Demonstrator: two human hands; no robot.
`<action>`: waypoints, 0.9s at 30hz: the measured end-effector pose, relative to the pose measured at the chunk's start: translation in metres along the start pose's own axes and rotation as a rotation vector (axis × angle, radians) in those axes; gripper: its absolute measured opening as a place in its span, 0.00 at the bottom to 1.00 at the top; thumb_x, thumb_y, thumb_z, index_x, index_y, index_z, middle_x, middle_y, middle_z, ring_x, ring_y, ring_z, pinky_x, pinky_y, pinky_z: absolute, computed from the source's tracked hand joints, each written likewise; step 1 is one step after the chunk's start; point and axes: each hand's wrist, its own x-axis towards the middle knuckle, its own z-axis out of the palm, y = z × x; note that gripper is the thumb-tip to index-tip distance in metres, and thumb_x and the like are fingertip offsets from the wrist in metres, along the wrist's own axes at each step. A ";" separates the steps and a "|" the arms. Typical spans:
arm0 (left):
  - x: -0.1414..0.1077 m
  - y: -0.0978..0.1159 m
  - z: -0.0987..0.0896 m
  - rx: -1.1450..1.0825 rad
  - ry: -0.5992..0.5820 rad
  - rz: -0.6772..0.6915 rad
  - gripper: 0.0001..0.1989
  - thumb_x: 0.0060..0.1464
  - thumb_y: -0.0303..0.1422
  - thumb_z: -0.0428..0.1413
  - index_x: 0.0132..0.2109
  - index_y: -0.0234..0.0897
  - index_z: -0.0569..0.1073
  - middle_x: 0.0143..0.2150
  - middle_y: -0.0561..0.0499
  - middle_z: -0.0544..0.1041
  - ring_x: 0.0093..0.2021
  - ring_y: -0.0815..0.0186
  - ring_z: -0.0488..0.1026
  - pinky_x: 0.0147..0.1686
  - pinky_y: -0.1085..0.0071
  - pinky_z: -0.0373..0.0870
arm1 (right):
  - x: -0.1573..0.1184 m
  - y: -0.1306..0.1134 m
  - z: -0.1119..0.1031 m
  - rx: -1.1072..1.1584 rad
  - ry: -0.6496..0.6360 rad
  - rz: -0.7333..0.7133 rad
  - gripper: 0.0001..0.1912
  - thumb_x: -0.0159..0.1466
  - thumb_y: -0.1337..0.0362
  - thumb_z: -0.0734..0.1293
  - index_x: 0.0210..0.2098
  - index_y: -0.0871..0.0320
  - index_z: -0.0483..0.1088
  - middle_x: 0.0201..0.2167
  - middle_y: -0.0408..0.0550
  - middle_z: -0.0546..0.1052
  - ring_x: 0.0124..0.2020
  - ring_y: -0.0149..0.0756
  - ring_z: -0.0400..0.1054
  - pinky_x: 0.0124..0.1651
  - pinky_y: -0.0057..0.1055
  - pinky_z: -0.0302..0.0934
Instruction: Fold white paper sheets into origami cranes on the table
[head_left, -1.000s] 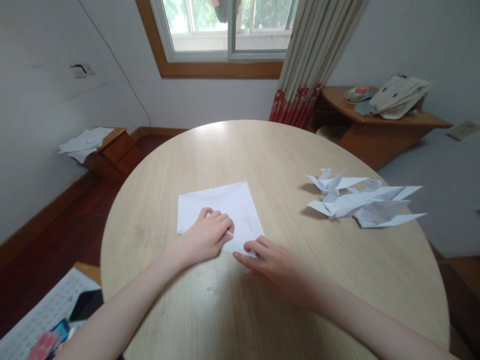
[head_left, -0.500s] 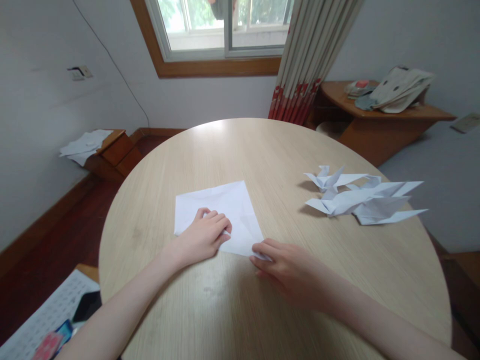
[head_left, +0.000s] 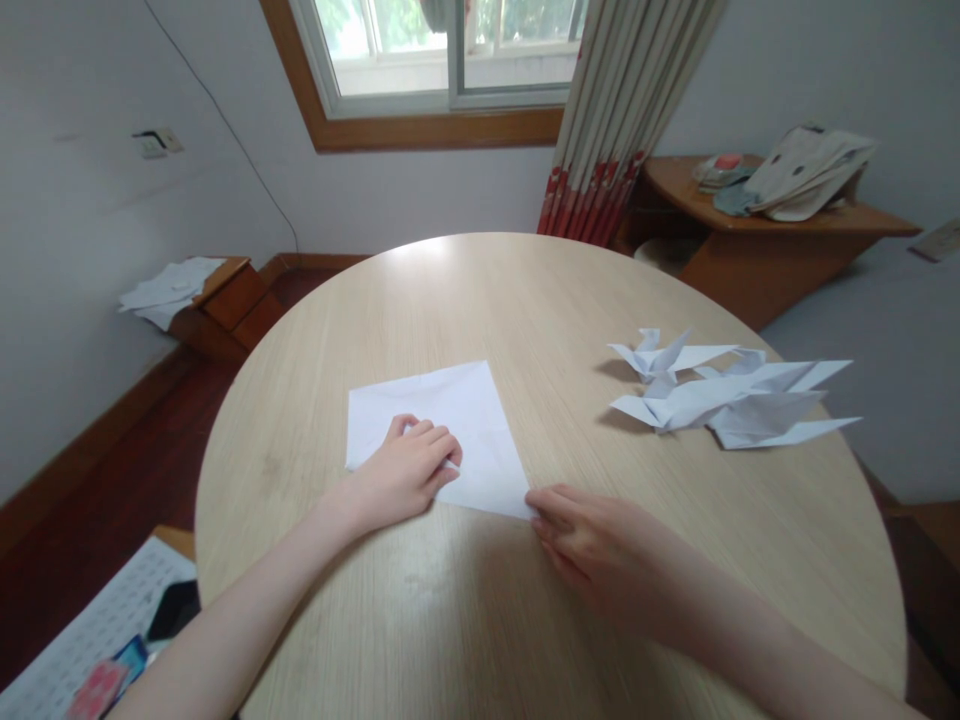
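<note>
A folded sheet of white paper (head_left: 487,440) lies flat on the round table, its surface marked by faint creases. My left hand (head_left: 420,458) rests on its lower left part, fingers bent and closed against the paper. At the sheet's lower right corner, the fingertips of my right hand (head_left: 562,525) are pinched together on the edge. The right palm and the undersides of both hands are hidden.
Several folded paper birds (head_left: 735,395) sit close together on the right of the round table (head_left: 480,290). A phone (head_left: 174,610) lies on a lower surface at left. A wooden shelf (head_left: 810,220) holding a bag stands behind on the right.
My right hand has slid slightly to the right, out to the paper's corner, and its fingertips cover less of the sheet. My left hand stays in place on the paper.
</note>
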 end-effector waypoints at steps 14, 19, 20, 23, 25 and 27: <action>0.000 0.000 0.000 -0.003 -0.008 -0.014 0.04 0.62 0.28 0.48 0.37 0.38 0.65 0.37 0.53 0.73 0.41 0.63 0.67 0.51 0.58 0.50 | -0.011 -0.002 0.006 0.074 0.040 0.014 0.15 0.60 0.74 0.62 0.23 0.51 0.75 0.18 0.49 0.72 0.31 0.44 0.63 0.42 0.42 0.59; 0.000 -0.001 0.001 -0.008 -0.002 -0.003 0.04 0.62 0.28 0.48 0.37 0.38 0.65 0.37 0.53 0.73 0.41 0.63 0.67 0.51 0.58 0.51 | 0.003 0.005 0.007 0.168 0.166 0.187 0.13 0.64 0.72 0.61 0.26 0.55 0.72 0.25 0.48 0.73 0.29 0.37 0.63 0.32 0.36 0.56; 0.000 -0.002 0.002 -0.006 0.002 -0.001 0.04 0.62 0.28 0.48 0.37 0.38 0.65 0.37 0.53 0.73 0.41 0.63 0.67 0.51 0.58 0.51 | 0.008 0.006 0.008 0.146 0.179 0.198 0.13 0.65 0.71 0.61 0.26 0.56 0.71 0.25 0.47 0.73 0.28 0.36 0.63 0.30 0.35 0.55; 0.000 -0.002 0.002 -0.001 0.013 0.004 0.04 0.61 0.28 0.48 0.37 0.38 0.65 0.37 0.53 0.73 0.41 0.63 0.67 0.50 0.58 0.51 | 0.018 0.010 0.015 0.071 0.196 0.251 0.10 0.67 0.65 0.63 0.29 0.57 0.68 0.27 0.47 0.72 0.27 0.37 0.63 0.29 0.35 0.53; 0.000 -0.002 0.002 -0.001 0.018 0.008 0.04 0.62 0.28 0.48 0.37 0.39 0.65 0.37 0.53 0.73 0.41 0.63 0.68 0.50 0.58 0.51 | 0.021 0.012 0.021 0.054 0.184 0.274 0.09 0.67 0.63 0.64 0.30 0.58 0.66 0.28 0.47 0.72 0.28 0.37 0.63 0.29 0.33 0.52; 0.000 -0.001 0.002 -0.001 0.018 0.007 0.04 0.62 0.28 0.48 0.37 0.38 0.65 0.37 0.53 0.73 0.41 0.62 0.68 0.50 0.58 0.51 | 0.021 0.015 0.024 0.062 0.153 0.303 0.09 0.66 0.62 0.66 0.30 0.58 0.65 0.30 0.48 0.72 0.28 0.36 0.64 0.29 0.32 0.51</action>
